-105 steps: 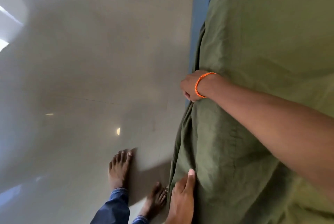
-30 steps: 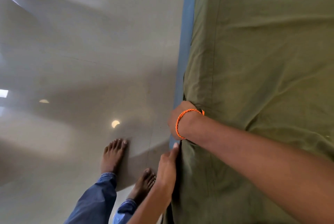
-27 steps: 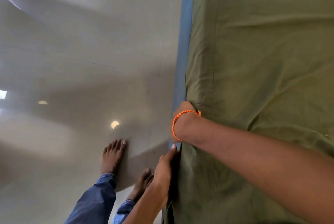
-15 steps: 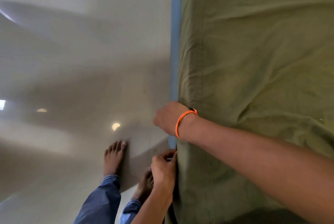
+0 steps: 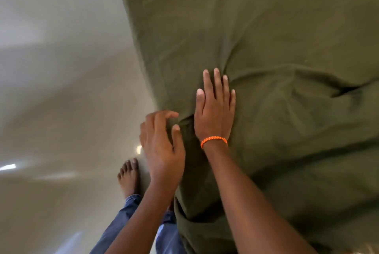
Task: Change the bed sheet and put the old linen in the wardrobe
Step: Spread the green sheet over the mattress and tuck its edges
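Head view: 2 hands at the edge of an olive-green bed sheet.
Right hand, wearing an orange wristband, lies flat with straight fingers pressed on the wrinkled sheet covering the bed; left hand hovers at the sheet's edge with loosely curled fingers, gripping nothing visible. Bare foot stands on pale floor.

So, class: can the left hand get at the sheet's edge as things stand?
Probably yes. The left hand hovers right at the green sheet edge, fingers loosely curled, nothing between; the right hand lies flat beside it.
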`<move>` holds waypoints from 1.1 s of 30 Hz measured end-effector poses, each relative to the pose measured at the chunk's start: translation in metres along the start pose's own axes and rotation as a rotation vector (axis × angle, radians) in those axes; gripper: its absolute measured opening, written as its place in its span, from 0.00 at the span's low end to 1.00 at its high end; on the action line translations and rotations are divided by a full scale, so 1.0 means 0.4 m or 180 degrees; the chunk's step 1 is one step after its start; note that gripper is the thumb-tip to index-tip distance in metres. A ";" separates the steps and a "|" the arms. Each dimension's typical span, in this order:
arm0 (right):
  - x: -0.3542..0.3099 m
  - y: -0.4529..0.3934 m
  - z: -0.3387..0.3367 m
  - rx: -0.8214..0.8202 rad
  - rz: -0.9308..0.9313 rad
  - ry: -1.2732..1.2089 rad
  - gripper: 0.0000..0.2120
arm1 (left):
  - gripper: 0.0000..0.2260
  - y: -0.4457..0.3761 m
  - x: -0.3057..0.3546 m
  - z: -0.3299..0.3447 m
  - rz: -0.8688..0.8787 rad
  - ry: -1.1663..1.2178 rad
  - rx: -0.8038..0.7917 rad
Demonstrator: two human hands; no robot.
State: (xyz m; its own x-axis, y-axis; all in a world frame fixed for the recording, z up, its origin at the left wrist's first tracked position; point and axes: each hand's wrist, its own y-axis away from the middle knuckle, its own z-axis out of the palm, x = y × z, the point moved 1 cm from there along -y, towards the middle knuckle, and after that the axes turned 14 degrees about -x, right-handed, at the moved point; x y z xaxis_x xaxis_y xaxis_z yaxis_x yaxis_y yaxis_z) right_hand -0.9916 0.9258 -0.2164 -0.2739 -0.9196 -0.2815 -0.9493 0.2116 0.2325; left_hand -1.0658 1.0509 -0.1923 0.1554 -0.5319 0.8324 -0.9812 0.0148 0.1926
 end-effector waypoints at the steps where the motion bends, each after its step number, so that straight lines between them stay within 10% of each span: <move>1: 0.029 0.041 -0.003 0.0016 0.0242 -0.0064 0.25 | 0.13 -0.007 0.015 -0.001 0.0148 -0.0266 -0.0023; 13: 0.318 0.502 -0.054 0.0154 0.1720 -0.0958 0.26 | 0.16 0.095 0.178 0.159 0.1348 -0.1543 -0.2429; 16: 0.342 0.532 -0.151 0.1523 0.1625 -0.1967 0.17 | 0.14 0.119 0.227 0.162 0.1465 -0.1530 -0.2737; 20: 0.433 0.657 -0.215 0.2828 0.2981 -0.1590 0.23 | 0.13 0.158 0.266 0.212 0.1885 -0.1343 -0.3435; 22: 0.444 0.685 -0.182 0.2900 0.3130 -0.3334 0.27 | 0.13 0.189 0.273 0.249 0.1850 -0.1061 -0.3631; 26: 0.386 0.637 -0.145 0.1897 0.2111 -0.5951 0.22 | 0.13 0.255 0.255 0.306 0.0749 -0.0832 -0.3356; 33: 0.436 0.690 -0.179 0.0018 0.1747 -0.6524 0.20 | 0.23 0.308 0.233 0.329 0.0979 -0.1231 -0.2996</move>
State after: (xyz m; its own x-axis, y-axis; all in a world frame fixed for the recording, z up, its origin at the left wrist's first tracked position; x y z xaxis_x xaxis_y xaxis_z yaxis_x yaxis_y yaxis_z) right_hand -1.2904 0.8002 -0.1348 -0.1891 0.7999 -0.5695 -0.7327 0.2711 0.6242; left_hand -1.1872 0.8917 -0.1596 -0.2936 -0.6245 0.7237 -0.4625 0.7554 0.4642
